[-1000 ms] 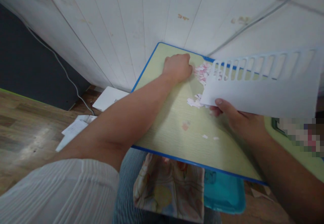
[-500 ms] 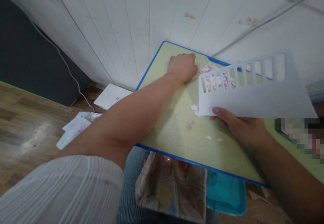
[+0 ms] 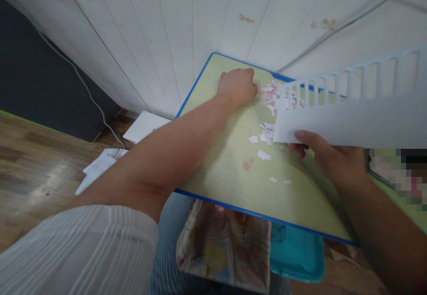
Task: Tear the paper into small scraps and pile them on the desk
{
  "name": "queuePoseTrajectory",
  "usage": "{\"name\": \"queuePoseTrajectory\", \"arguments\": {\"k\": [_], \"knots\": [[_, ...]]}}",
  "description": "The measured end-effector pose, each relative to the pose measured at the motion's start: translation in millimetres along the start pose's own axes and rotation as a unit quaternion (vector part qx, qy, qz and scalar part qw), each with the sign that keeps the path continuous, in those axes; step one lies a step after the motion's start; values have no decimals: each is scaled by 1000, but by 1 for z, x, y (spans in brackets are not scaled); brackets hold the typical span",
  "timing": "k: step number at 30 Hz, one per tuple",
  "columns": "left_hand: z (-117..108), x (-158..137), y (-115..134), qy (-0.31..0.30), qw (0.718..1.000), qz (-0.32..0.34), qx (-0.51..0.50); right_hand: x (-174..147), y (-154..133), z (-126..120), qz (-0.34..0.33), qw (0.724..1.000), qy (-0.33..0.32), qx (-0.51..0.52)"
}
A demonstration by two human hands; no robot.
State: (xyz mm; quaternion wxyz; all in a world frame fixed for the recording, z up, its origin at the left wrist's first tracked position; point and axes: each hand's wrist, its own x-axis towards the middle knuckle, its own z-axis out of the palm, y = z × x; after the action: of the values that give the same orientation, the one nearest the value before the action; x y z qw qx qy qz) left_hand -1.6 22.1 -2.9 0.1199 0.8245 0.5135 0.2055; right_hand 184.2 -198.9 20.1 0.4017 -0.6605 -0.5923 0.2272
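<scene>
My right hand [image 3: 328, 157] grips a white slotted plastic panel [image 3: 347, 124] by its lower edge, thumb on the near face. The panel is tilted above the table, with a row of openings along its top. My left hand [image 3: 237, 86] rests closed on the far left of the light green table [image 3: 216, 153]; whatever its curled fingers hold is hidden. Just right of it lies a heap of torn paper scraps [image 3: 271, 93], white and pinkish, partly covered by the panel. More white scraps [image 3: 264, 155] are scattered nearer to me.
The table's blue rim stands against a white plank wall [image 3: 173, 28]. A patterned cloth [image 3: 220, 250] and a turquoise plastic tray [image 3: 296, 253] are below its near edge. Papers [image 3: 100, 166] and a white box [image 3: 147, 126] lie on the floor at left. A cable [image 3: 333, 33] runs along the wall.
My right hand has moved the panel to the right, so more of the paper scraps show. My left hand has stayed in nearly the same place, still closed.
</scene>
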Motion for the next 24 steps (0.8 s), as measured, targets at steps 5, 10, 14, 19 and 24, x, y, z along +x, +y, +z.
{"name": "queuePoseTrajectory", "arguments": {"k": [5, 10, 14, 19, 24], "knots": [[0, 0, 0, 4, 1000, 1, 0, -7, 1, 0, -10, 996, -71, -57], [2, 2, -1, 6, 1000, -6, -7, -14, 8, -4, -51, 991, -102, -70], [1, 1, -1, 2, 1000, -5, -8, -14, 14, -14, -58, 992, -101, -54], [-1, 0, 1, -8, 1000, -11, -20, -14, 7, -22, -71, 994, -73, -48], [-1, 0, 1, -6, 1000, -10, -16, -9, -3, -15, -33, 997, -46, -43]]}}
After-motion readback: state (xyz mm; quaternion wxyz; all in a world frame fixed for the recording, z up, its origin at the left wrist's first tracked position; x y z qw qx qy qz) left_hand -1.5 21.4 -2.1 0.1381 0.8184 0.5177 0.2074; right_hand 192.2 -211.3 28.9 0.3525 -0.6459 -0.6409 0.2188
